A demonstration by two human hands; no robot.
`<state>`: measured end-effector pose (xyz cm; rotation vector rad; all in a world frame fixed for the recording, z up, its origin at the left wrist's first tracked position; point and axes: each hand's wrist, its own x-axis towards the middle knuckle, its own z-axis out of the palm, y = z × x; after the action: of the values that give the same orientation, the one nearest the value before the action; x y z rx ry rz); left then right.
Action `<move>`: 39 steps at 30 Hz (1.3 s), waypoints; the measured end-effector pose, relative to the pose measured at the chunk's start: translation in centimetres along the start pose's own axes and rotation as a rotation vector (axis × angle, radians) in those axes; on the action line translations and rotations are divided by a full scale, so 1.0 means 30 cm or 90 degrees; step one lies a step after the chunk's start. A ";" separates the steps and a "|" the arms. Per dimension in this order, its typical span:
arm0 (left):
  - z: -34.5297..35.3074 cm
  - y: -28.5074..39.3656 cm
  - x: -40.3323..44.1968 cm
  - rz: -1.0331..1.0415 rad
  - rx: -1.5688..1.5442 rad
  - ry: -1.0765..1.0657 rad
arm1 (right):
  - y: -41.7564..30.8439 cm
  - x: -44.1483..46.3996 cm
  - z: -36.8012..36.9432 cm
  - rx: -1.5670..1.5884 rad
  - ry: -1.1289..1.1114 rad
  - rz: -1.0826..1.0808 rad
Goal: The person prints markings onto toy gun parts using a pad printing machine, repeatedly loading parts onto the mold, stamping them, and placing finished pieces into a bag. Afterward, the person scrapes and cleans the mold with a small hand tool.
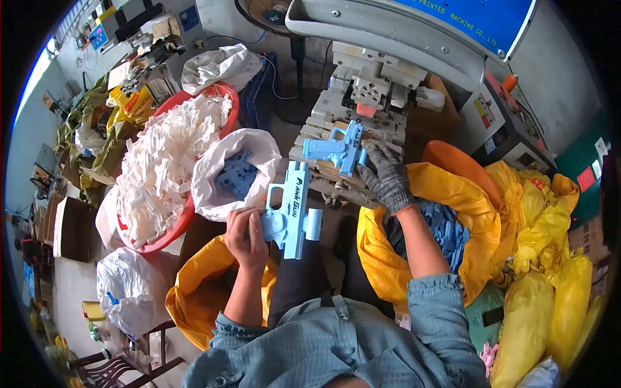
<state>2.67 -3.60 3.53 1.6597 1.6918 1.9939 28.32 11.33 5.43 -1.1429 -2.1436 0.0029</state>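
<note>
My bare left hand (247, 238) is closed round the grip of a light-blue toy gun (294, 213) with dark "Prank Gun" lettering along its side. It holds the toy in front of my lap. My right hand (387, 178), in a grey knitted glove, has its fingers at the edge of a second light-blue toy gun (336, 150), which also bears dark lettering. That second toy lies on the fixture of a printing machine (375, 90), below a pinkish pad (366, 110). The fingertips of my gloved hand are partly hidden.
A red tub (231, 107) heaped with white plastic parts stands at left. Near it, a white sack (268, 145) holds blue pieces. A yellow sack (488, 226) of blue parts is at my right, another yellow sack (187, 301) at my left. A fan (275, 13) stands behind.
</note>
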 end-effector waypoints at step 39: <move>-0.339 -0.151 -0.174 -0.174 0.031 0.172 | -0.334 -0.252 0.044 0.170 -0.020 -0.152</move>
<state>-4.88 -11.90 -1.49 1.1322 1.9417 2.1291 23.02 0.09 3.17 -0.7348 -2.2165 0.1947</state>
